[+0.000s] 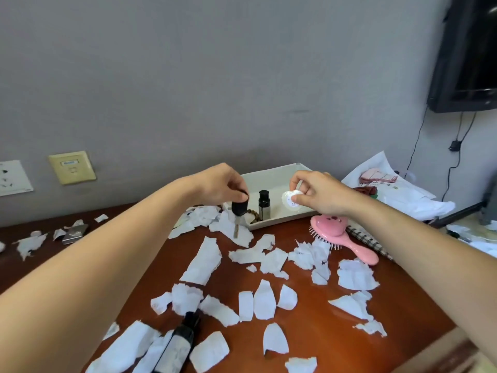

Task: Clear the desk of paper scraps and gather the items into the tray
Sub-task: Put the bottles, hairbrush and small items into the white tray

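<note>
Over scrap-strewn desk [309,332], left hand's [223,184] key [238,215] blade-down, vertical.

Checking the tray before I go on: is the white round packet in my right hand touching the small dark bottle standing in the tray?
Apart. The head view shows bare tray floor between the white round packet and the small dark bottle.

No text can be read: the print on the round white packet [291,199], the wall plate [72,167] and the paper scraps [309,251] is too blurred.

White paper scraps [204,262] litter the reddish-brown desk [317,332], beside a pink hairbrush [341,235] and white tray [271,175].
</note>
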The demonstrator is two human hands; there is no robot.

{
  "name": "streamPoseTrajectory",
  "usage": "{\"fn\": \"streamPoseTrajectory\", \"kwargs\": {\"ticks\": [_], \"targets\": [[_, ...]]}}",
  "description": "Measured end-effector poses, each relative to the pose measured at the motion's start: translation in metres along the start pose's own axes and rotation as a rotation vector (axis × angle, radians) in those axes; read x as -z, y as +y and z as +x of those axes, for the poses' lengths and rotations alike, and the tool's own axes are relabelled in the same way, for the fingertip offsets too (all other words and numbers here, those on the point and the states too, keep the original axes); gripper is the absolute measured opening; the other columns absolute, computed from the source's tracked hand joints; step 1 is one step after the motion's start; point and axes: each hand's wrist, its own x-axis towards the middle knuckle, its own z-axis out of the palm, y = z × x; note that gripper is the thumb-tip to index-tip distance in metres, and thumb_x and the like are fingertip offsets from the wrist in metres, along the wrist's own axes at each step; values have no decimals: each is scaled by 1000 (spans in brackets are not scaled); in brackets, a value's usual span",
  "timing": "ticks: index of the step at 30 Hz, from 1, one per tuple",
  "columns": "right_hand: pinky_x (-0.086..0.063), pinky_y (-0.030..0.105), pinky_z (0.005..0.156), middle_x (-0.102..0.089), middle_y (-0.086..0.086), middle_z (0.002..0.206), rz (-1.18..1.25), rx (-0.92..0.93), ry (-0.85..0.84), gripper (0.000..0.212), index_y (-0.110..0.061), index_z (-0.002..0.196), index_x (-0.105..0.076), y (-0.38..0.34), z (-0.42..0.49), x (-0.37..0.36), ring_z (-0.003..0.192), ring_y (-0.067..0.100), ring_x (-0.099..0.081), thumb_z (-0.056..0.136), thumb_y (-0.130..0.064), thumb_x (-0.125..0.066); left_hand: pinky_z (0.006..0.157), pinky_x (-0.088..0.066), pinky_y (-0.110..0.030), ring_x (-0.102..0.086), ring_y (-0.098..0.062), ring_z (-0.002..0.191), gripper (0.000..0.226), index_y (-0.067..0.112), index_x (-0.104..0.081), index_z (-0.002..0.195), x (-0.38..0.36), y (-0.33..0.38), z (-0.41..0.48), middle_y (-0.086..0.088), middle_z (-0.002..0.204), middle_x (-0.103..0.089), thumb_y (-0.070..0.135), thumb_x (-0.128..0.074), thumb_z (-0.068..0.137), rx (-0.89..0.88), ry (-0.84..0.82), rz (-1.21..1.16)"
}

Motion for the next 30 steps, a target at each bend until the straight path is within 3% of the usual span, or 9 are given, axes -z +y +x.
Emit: {"fn": "streamPoseTrajectory", "kwargs": {"ticks": [3,7,12,17,21,27,30], "targets": [[-38,27,63,-62,8,81,-16,-17,30,7,-17,93,-57,13,15,7,67,11,-47,88,-18,-62,76,-46,-20,-61,-11,80,12,13,-71,90,1,7,27,3,84,-68,15,-59,91,-28,83,-75],[-38,25,60,-60,8,78,-24,-50,39,5,-16,92,-60,33,35,8,72,17,-49,87,-16,-63,89,-48,-32,-61,-16,86,7,16,-68,81,-7,15,68,0,83,-68,13,-64,87,-19,183,-192],[-36,26,66,-58,5,80,-35,-117,17,7,-23,86,-57,57,56,0,81,19,-50,87,-18,-62,78,-43,-24,-58,-17,92,8,14,-71,89,-28,24,116,-6,99,-71,15,-63,87,42,246,-159],[-36,25,66,-58,2,87,-72,-174,-34,10,-17,95,-62,74,71,-19,83,18,-53,86,-20,-64,86,-49,-31,-60,-24,106,20,12,-70,104,-44,23,157,-7,111,-68,17,-63,86,137,84,11],[-40,26,68,-59,2,92,-80,-192,-104,9,-22,87,-56,83,83,-35,83,19,-55,85,-23,-65,88,-51,-34,-62,-27,105,30,8,-66,112,-62,16,177,-7,114,-66,18,-66,84,230,-95,150],[-39,24,73,-56,3,97,-80,-229,-233,13,-19,97,-63,87,97,-49,87,19,-54,86,-25,-65,85,-54,-36,-62,-25,84,4,13,-65,79,-74,1,194,-5,97,-69,16,-66,83,332,-211,287],[-41,25,61,-59,4,92,-69,-258,-268,18,-16,103,-64,82,101,-50,72,18,-55,87,-24,-62,87,-49,-39,-56,-28,86,23,12,-50,68,-79,-2,200,-4,93,-59,19,-66,83,345,-246,410]]}}
